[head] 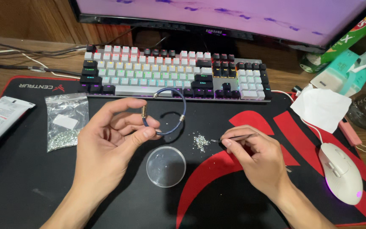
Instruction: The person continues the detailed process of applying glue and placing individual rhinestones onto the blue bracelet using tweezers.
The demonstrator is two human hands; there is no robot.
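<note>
Dark blue cord with gold end caps forms the open bracelet (172, 111) you hold up in your left hand (113, 140), pinched between thumb and fingertips near one cap so the loop arches above the black and red desk mat (30, 182) that covers the surface. Your right hand (255, 154) is closed around thin metal tweezers (234, 137), their tips pointing left and lying just beside a small heap of tiny silvery beads (200, 141) scattered on the mat. A round clear plastic lid (165, 166) lies flat between your two hands, below the bracelet and near the bead heap. To the left of your left hand, a small zip bag (66, 121) with more of the silvery beads in its lower part rests on the mat, and a flat white packet (1, 121) lies at the mat's left edge. A backlit keyboard (174, 72) sits beyond the bracelet, under a monitor (234, 12). A white mouse (342, 171) lies right of your right hand, with a white tissue (323, 108) further back.
</note>
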